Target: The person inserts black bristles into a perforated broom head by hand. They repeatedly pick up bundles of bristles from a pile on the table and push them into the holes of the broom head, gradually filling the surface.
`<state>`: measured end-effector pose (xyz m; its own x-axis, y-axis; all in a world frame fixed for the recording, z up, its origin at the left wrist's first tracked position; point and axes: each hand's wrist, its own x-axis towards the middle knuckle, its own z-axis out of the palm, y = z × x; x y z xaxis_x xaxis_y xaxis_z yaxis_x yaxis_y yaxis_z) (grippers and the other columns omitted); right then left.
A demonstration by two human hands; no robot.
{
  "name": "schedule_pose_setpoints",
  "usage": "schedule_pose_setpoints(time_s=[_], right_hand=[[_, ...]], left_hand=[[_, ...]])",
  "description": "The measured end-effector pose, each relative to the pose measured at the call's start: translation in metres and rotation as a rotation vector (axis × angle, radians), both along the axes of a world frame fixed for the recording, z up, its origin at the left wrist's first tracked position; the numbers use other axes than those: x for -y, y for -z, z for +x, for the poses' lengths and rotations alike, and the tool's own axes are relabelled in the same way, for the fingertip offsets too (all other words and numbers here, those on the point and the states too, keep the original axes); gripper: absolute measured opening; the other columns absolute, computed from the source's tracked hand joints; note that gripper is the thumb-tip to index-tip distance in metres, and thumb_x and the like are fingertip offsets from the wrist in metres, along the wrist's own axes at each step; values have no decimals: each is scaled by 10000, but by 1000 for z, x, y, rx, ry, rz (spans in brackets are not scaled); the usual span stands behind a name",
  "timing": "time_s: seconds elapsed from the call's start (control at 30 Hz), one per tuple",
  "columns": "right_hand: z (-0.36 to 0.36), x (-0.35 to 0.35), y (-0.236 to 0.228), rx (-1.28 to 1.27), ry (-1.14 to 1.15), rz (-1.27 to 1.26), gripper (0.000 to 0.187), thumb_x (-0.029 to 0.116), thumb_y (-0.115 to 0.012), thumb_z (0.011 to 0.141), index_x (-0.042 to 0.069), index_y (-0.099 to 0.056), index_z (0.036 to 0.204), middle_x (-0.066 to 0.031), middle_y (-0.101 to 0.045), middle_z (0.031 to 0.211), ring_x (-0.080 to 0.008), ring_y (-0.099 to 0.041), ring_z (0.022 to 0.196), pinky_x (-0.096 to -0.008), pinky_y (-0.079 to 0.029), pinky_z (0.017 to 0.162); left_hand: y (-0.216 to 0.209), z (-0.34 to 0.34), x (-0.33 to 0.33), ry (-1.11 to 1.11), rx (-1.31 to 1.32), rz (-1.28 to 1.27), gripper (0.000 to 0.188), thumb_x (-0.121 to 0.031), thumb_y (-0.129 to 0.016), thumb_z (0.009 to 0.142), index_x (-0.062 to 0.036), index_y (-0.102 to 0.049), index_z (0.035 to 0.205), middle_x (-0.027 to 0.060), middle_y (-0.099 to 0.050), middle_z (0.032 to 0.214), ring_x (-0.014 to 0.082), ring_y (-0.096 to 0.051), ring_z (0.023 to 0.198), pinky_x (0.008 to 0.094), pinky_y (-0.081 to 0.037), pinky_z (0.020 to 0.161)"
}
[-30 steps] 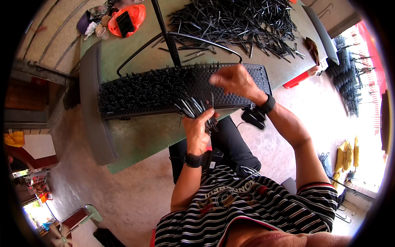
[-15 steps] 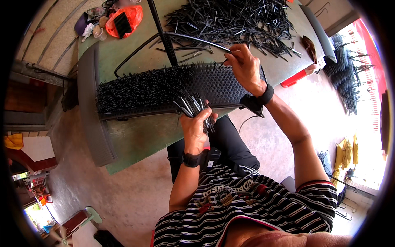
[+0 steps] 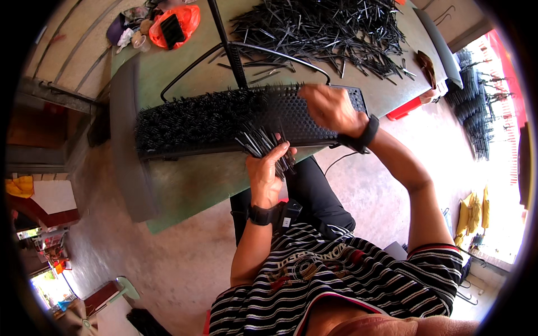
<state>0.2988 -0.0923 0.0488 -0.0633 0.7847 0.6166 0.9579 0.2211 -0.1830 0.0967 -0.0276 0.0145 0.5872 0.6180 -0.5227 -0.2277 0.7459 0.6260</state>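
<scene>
A long black brush head (image 3: 196,124) lies across the table's near side, with thick bristles over its left and middle part. Its right part is bare, a panel full of small holes (image 3: 291,119). Just below its front edge, my left hand (image 3: 265,171) is closed around a bundle of black strips (image 3: 260,143), their ends fanning up and left. Over the bare panel, next to where the bristles end, hovers my right hand (image 3: 332,109). It is somewhat blurred, its fingers curled together, and whatever is between the fingertips is hidden.
A black pole (image 3: 227,45) with a bent wire brace (image 3: 185,73) rises from the brush head. Behind lies a big heap of black strips (image 3: 322,36) on the green table (image 3: 185,204). An orange bag (image 3: 190,19) with a black phone (image 3: 172,31) sits far left.
My right hand has moved from the brace's right end down and left over the holed panel, its fingers turning downward. The left hand still grips the strips, and the view has shifted slightly.
</scene>
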Motion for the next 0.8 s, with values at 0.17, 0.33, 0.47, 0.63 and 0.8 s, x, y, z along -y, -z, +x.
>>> schedule_pose_setpoints(time_s=[0.17, 0.33, 0.47, 0.63, 0.8], right_hand=[[-40, 31, 1, 312, -511, 17, 365, 93, -650, 654, 15, -595, 1006, -159, -556, 1115, -248, -589, 854, -336, -535, 693], [-38, 34, 12, 252, -580, 7, 342, 77, -647, 689, -45, -583, 1002, -177, -579, 1079, -282, -604, 874, -339, -551, 678], [-37, 33, -2, 78, -601, -81, 292, 41, -617, 781, -74, -569, 1045, -204, -601, 1059, -323, -620, 944, -351, -562, 685], [-41, 31, -14, -444, -397, -166, 211, 8, -587, 836, -50, -586, 1039, -187, -632, 980, -274, -654, 900, -342, -559, 677], [-24, -1, -26, -1390, 99, -197, 171, 21, -549, 894, -54, -550, 1048, -122, -655, 867, -177, -675, 746, -260, -552, 620]], left_hand=[[0, 6, 2, -77, 8, -55, 286, 111, -698, 689, 24, -611, 947, 96, -643, 892, 191, -638, 738, 294, -546, 631], [0, 5, 5, -6, 23, -85, 241, 111, -677, 719, 11, -615, 930, 113, -647, 875, 200, -641, 709, 312, -552, 608], [12, -6, -2, 122, 126, -147, 211, 61, -683, 735, -7, -615, 922, 105, -647, 840, 222, -652, 693, 336, -546, 555], [3, -13, -5, 193, 141, -96, 218, 31, -691, 728, 2, -607, 927, 84, -639, 782, 227, -655, 655, 335, -534, 531], [-4, -16, 3, 203, 9, 151, 228, 49, -679, 722, 24, -598, 933, 87, -631, 742, 213, -654, 618, 304, -528, 530]])
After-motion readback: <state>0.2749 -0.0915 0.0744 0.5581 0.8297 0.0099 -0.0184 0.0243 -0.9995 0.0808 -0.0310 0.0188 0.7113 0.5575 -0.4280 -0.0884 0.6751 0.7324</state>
